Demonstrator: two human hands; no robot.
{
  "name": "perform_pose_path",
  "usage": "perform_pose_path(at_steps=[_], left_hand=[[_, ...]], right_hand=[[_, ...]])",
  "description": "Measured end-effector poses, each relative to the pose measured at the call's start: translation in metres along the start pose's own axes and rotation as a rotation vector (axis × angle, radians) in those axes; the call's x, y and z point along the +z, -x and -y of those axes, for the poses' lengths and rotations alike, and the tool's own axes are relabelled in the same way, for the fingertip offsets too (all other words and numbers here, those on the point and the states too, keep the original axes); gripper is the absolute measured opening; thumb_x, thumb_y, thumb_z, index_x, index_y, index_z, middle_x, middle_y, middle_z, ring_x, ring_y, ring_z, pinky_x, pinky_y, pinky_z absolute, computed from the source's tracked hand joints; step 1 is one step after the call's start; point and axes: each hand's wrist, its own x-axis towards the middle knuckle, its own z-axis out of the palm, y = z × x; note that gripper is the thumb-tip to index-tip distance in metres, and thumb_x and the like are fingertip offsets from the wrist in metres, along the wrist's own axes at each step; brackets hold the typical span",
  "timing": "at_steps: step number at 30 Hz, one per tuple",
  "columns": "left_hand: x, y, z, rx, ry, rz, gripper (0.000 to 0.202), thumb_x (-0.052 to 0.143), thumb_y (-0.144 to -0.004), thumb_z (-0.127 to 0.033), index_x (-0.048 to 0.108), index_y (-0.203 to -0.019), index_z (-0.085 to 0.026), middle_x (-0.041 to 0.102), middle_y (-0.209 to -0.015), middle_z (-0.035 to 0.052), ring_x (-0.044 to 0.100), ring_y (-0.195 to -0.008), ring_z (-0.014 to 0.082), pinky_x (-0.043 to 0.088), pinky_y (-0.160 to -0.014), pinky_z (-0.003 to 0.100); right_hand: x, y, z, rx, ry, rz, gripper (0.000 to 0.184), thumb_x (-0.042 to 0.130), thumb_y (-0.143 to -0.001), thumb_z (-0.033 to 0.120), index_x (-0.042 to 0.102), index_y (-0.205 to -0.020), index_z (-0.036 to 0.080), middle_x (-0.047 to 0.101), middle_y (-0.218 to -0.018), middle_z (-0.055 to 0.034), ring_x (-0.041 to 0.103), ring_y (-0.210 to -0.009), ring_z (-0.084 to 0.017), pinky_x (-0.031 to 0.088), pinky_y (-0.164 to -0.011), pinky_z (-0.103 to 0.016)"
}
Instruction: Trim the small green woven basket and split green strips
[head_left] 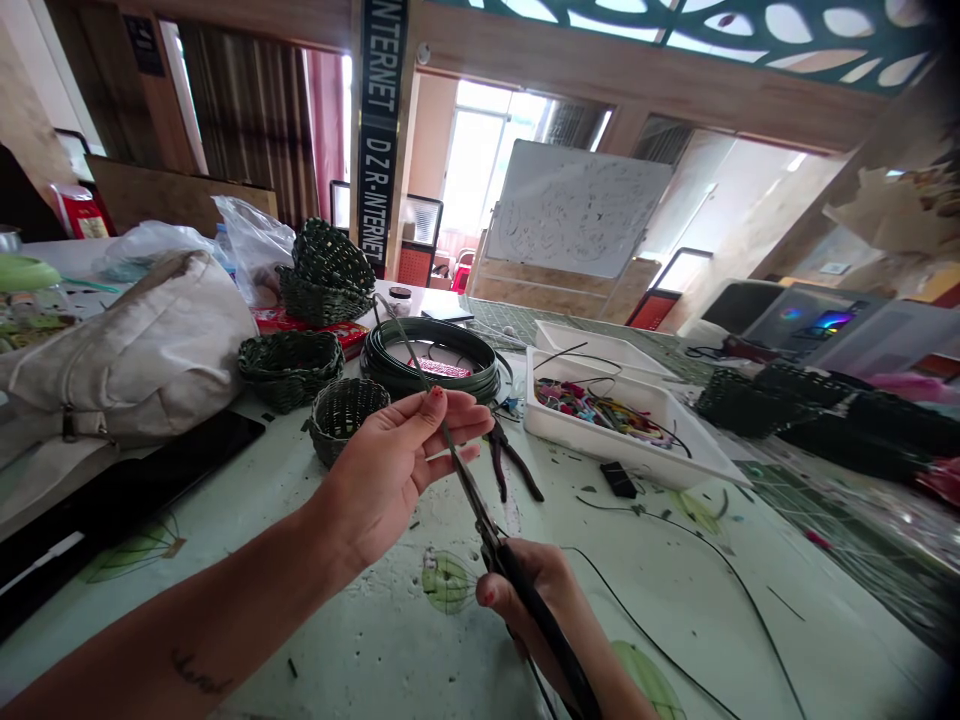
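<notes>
My left hand (386, 460) pinches a thin dark green strip (411, 350) between thumb and fingers, the other fingers stretched out behind it. The strip rises past my thumb toward the coil of dark green strip (375, 368). In my right hand (559, 590) is a pair of scissors with black handles (541, 615). Their blades (471, 492) point up at my left fingers and lie in line with the strip; whether they touch it I cannot tell. Dark-handled pliers (517, 465) lie just beyond. A small woven basket (346, 415) stands left of my left hand.
More woven baskets (291, 368) stand at the left, beside a pale bag (142, 345) and a black flat case (172, 480). A white tray (637, 460) holds colourful cords. Loose strips (727, 560) curve across the table at right. Dark woven pieces (862, 415) lie farther right.
</notes>
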Motion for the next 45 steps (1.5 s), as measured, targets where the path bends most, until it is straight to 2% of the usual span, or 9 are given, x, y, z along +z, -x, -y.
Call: perform_pose_path(at_steps=[3, 10, 27, 33, 38, 41, 45], left_hand=[[0.002, 0.002, 0.005, -0.020, -0.010, 0.007, 0.018, 0.058, -0.088, -0.025, 0.069, -0.086, -0.011, 0.072, -0.099, 0.0139, 0.066, -0.101, 0.0250, 0.050, -0.094, 0.042], [0.005, 0.004, 0.014, -0.024, 0.015, 0.012, 0.019, 0.059, -0.087, -0.026, 0.070, -0.085, -0.011, 0.072, -0.096, 0.0133, 0.066, -0.101, 0.0246, 0.049, -0.096, 0.040], [0.003, 0.003, 0.015, -0.027, 0.026, 0.010, 0.018, 0.060, -0.086, -0.027, 0.070, -0.084, -0.012, 0.073, -0.095, 0.0131, 0.067, -0.099, 0.0238, 0.049, -0.096, 0.039], [-0.001, -0.001, 0.004, -0.086, -0.001, 0.028, 0.018, 0.060, -0.087, -0.025, 0.070, -0.088, -0.011, 0.070, -0.103, 0.0146, 0.065, -0.103, 0.0245, 0.049, -0.096, 0.041], [-0.006, -0.007, -0.011, -0.001, -0.021, 0.030, 0.020, 0.054, -0.090, -0.024, 0.068, -0.090, -0.010, 0.070, -0.104, 0.0140, 0.064, -0.104, 0.0239, 0.049, -0.095, 0.043], [-0.006, -0.007, -0.011, -0.039, 0.006, 0.003, 0.020, 0.052, -0.091, -0.020, 0.068, -0.087, -0.009, 0.071, -0.098, 0.0136, 0.067, -0.098, 0.0239, 0.050, -0.094, 0.044], [-0.004, -0.002, -0.002, -0.071, 0.028, -0.016, 0.017, 0.054, -0.089, -0.019, 0.068, -0.084, -0.010, 0.072, -0.094, 0.0131, 0.068, -0.095, 0.0241, 0.051, -0.092, 0.043]], right_hand=[[-0.002, 0.001, 0.003, -0.003, -0.014, 0.007, 0.064, 0.057, -0.066, 0.080, 0.035, -0.057, 0.020, 0.027, -0.047, 0.0065, 0.029, -0.042, -0.007, 0.020, -0.040, -0.021], [-0.003, 0.003, 0.006, -0.055, -0.049, 0.017, 0.066, 0.053, -0.066, 0.083, 0.038, -0.060, 0.019, 0.030, -0.054, 0.0047, 0.032, -0.047, -0.008, 0.023, -0.044, -0.022], [-0.001, 0.006, 0.005, 0.002, -0.050, 0.007, 0.065, 0.054, -0.066, 0.082, 0.038, -0.057, 0.020, 0.027, -0.045, 0.0064, 0.026, -0.041, -0.007, 0.017, -0.040, -0.023], [-0.003, 0.001, 0.000, -0.004, -0.022, -0.003, 0.065, 0.056, -0.065, 0.081, 0.034, -0.055, 0.021, 0.024, -0.046, 0.0064, 0.024, -0.043, -0.007, 0.015, -0.041, -0.023], [-0.003, -0.005, -0.006, -0.009, 0.020, -0.004, 0.069, 0.065, -0.058, 0.078, 0.027, -0.052, 0.021, 0.019, -0.048, 0.0071, 0.018, -0.045, -0.006, 0.010, -0.042, -0.023], [-0.003, -0.003, -0.004, 0.007, 0.012, 0.016, 0.068, 0.062, -0.060, 0.079, 0.028, -0.053, 0.021, 0.019, -0.048, 0.0073, 0.018, -0.045, -0.006, 0.011, -0.042, -0.023], [-0.004, 0.001, 0.002, 0.007, 0.000, 0.031, 0.065, 0.054, -0.066, 0.082, 0.034, -0.058, 0.020, 0.024, -0.050, 0.0063, 0.026, -0.046, -0.007, 0.018, -0.042, -0.022]])
